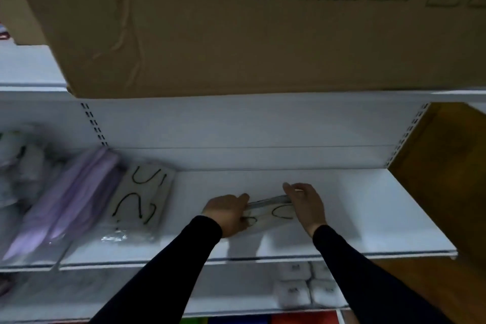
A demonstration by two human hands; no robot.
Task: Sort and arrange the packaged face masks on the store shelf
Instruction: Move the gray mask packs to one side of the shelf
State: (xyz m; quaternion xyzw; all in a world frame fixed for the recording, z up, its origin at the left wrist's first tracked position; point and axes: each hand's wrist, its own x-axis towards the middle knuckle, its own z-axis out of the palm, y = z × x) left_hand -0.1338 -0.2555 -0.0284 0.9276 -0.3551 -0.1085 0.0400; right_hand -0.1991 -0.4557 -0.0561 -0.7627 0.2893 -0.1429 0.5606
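Note:
A clear pack of white face masks with black ear loops point(273, 212) lies on the white shelf point(368, 208), near its middle. My left hand point(227, 214) grips the pack's left end and my right hand point(307, 204) grips its right end. To the left rests a stack of the same white mask packs point(139, 202), and beside it lie purple mask packs point(71, 205). Both my arms wear black sleeves.
A large cardboard box point(236, 21) with printed text sits on the shelf above, overhanging the view. More wrapped goods point(18, 160) lie blurred at far left. A wooden panel point(447, 166) bounds the right side. Small white packets point(305, 287) sit on the lower shelf.

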